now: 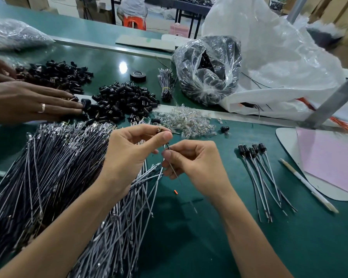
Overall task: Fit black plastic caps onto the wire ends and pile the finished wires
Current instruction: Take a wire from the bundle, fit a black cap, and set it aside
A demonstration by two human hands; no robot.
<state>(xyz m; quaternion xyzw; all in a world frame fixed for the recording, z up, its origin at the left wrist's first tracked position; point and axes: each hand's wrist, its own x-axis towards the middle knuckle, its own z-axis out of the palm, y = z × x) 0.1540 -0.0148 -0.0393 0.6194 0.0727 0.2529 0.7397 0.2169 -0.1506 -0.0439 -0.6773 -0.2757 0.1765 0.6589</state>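
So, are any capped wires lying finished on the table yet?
Yes, several wires with black caps lie together on the green table beside a white pen.

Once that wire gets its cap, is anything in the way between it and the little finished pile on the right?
Nothing visible. Only bare green table mat lies between the thin grey wire in the right hand and the small pile of black-capped wires.

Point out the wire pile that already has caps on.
The small pile on the right: each wire ends in a black cap. The big left pile shows only bare metal ends.
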